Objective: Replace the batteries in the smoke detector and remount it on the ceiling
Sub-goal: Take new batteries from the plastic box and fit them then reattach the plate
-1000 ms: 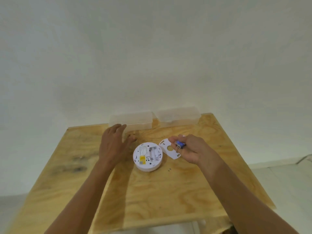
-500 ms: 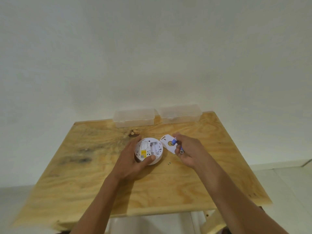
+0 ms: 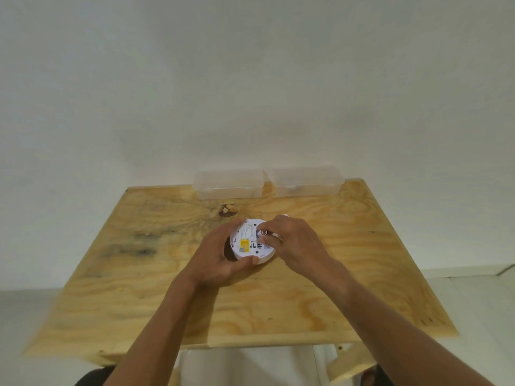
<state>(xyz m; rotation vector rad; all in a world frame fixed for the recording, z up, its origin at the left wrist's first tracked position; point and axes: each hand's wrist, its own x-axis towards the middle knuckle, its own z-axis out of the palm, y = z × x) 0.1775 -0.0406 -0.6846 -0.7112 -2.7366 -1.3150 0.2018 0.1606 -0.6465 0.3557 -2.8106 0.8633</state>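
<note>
The round white smoke detector (image 3: 248,247) lies back side up on the plywood table (image 3: 320,296), its yellow label showing. My left hand (image 3: 220,260) grips its left rim, thumb curled along the near edge. My right hand (image 3: 289,240) pinches a battery (image 3: 262,232) and holds it over the detector's open battery bay; only the battery's metal end shows. The white cover plate is almost wholly hidden behind my right hand.
Two clear plastic boxes (image 3: 230,183) (image 3: 305,181) stand side by side at the table's far edge against the white wall. A dark knot (image 3: 227,210) marks the wood just beyond the detector.
My left hand went from flat on the table to gripping the detector. My right hand carried the battery leftward from above the cover plate onto the detector.
</note>
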